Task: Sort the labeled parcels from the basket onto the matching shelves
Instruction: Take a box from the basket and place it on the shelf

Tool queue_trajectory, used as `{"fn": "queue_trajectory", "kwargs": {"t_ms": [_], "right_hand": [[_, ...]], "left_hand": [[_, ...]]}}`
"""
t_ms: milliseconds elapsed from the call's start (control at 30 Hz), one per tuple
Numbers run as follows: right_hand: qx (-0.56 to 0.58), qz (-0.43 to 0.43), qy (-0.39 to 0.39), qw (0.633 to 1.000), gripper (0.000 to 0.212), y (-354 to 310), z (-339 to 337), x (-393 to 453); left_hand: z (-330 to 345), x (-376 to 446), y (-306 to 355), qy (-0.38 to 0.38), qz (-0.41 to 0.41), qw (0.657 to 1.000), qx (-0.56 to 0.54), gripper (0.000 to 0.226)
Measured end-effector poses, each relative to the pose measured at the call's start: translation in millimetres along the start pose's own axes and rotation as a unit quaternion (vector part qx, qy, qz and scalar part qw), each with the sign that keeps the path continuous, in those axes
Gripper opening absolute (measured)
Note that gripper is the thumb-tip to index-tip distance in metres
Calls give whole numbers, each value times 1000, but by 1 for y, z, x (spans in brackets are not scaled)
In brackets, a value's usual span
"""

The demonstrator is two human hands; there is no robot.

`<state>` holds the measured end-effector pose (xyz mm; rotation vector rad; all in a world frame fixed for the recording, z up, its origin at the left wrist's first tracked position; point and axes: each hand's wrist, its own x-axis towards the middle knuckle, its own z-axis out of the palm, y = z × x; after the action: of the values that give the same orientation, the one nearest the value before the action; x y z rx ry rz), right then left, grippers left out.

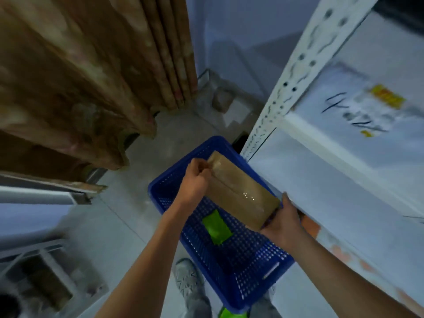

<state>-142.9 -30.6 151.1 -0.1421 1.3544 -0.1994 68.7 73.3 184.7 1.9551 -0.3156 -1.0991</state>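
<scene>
A brown cardboard parcel [241, 193] with clear tape along its top hangs over the blue plastic basket [241, 271] on the floor. My left hand [197, 177] grips the parcel's far left corner. My right hand [283, 220] holds its near right end, thumb on top at the corner. A bright green patch [216, 227] lies on the basket's mesh bottom. The white metal shelf unit [325, 180] stands right beside the basket, its shelf edge touching my right hand's side. The view is blurred.
A white parcel with black writing and a yellow sticker [367, 106] lies on an upper shelf. A perforated white shelf post [289, 88] rises at the right. Brown curtains [91, 76] hang at the left. My shoes [188, 278] stand below the basket on the grey floor.
</scene>
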Motion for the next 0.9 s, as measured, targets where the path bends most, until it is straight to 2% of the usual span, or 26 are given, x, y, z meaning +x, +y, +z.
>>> {"fn": "queue_trajectory", "kwargs": {"t_ms": [100, 133, 233, 367, 633, 767, 900], "right_hand": [[-9, -17, -44, 999, 64, -27, 8, -75], [-16, -32, -63, 997, 56, -36, 9, -98], [-36, -69, -90, 993, 29, -59, 12, -164], [-90, -85, -176, 977, 26, -70, 0, -238], [-123, -194, -188, 955, 71, -59, -18, -337], [-152, -248, -199, 936, 68, -43, -21, -376], [-112, -298, -178, 931, 52, -24, -24, -419]], "left_hand": [[-9, -58, 65, -9, 9, 1000, -18, 47], [-10, -76, 84, -1, 8, 999, -38, 45], [-17, -126, 133, 39, 23, 996, -73, 18], [-24, -186, 168, 42, 33, 995, -87, 29], [-46, -262, 205, -6, 19, 989, -145, 25], [-60, -276, 217, -70, 26, 986, -150, 47], [-65, -304, 242, -100, 106, 984, -102, 38]]}}
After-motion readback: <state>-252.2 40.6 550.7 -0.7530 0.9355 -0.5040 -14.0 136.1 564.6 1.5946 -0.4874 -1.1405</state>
